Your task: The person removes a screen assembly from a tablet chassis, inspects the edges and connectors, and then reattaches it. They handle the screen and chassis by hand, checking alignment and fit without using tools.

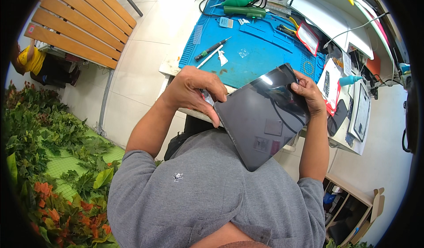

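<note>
A dark tablet (pixel 269 120) with a glossy, reflective screen is tilted in front of my chest, over the near edge of the bench. My right hand (pixel 311 95) grips its right edge, thumb on the screen side and the fingers mostly hidden behind. At the tablet's left corner, my left hand (pixel 194 86) is closed, with index finger and thumb at the edge. Beyond the tablet lies a blue work mat (pixel 265 55). On it are a screwdriver (pixel 212 50), a thin white stick (pixel 209 56) and a torn white scrap (pixel 222 58).
A green air blower (pixel 238 1), a long green tool (pixel 245 12) and yellow-handled pliers (pixel 289 27) lie toward the back. At the right are a light-blue bottle (pixel 350 80) and a dark phone-like slab (pixel 338 114). A slatted wooden bench (pixel 81 24) and leafy plants (pixel 57 159) stand left.
</note>
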`<state>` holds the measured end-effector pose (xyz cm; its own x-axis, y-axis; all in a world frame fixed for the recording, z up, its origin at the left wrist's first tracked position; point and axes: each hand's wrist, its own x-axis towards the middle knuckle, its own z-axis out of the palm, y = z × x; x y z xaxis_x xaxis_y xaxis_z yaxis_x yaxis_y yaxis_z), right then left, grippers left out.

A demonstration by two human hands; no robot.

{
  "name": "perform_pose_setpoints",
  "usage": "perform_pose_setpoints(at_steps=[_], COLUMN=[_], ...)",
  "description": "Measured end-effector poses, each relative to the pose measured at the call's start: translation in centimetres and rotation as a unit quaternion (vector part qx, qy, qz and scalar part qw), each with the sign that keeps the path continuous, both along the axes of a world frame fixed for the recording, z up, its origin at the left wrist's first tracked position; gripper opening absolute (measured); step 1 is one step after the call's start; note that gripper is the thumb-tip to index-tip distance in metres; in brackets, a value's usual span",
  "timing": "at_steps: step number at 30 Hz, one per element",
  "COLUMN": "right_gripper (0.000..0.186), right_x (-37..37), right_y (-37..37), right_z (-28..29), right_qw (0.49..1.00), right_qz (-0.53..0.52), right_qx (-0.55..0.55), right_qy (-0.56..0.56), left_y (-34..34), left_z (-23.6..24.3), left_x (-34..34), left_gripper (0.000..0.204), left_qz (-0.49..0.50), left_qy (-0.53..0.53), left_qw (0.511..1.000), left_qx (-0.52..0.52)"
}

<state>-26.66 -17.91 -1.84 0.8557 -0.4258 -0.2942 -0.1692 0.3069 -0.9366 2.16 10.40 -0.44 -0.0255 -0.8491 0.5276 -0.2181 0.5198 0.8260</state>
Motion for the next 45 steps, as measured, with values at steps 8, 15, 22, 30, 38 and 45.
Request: perform_pose_setpoints(at_steps=[8,15,22,30,38,45], right_gripper=[0.078,0.078,0.077,0.083,0.075,0.074], right_x=[-0.1,-0.1,-0.3,-1.7,-1.8,-1.7], right_y=[-0.4,-0.3,-0.1,0.0,0.9,1.7], right_z=[-0.7,-0.6,-0.2,0.4,2.2,4.1], right_qw=[1.0,1.0,1.0,0.999,0.999,0.998], right_qz=[0.0,0.004,-0.001,-0.034,-0.038,-0.04], right_qx=[-0.001,0.005,-0.007,-0.012,-0.011,-0.023], right_qy=[-0.012,-0.012,-0.012,0.011,0.019,0.033], left_y=[0.1,0.0,0.7,1.4,0.6,-0.1], left_z=[-0.2,-0.9,-0.4,2.0,2.2,2.5], left_x=[-0.1,-0.1,-0.4,-0.7,-0.5,-0.5], left_gripper=[0.05,0.049,0.056,0.023,0.026,0.02], left_qz=[0.008,0.005,-0.006,0.059,0.067,0.061], left_qy=[0.003,0.026,0.109,0.267,0.24,0.234], left_qw=[1.0,1.0,0.99,0.888,0.851,0.832], left_qx=[0.0,-0.016,0.087,0.37,0.462,0.5])
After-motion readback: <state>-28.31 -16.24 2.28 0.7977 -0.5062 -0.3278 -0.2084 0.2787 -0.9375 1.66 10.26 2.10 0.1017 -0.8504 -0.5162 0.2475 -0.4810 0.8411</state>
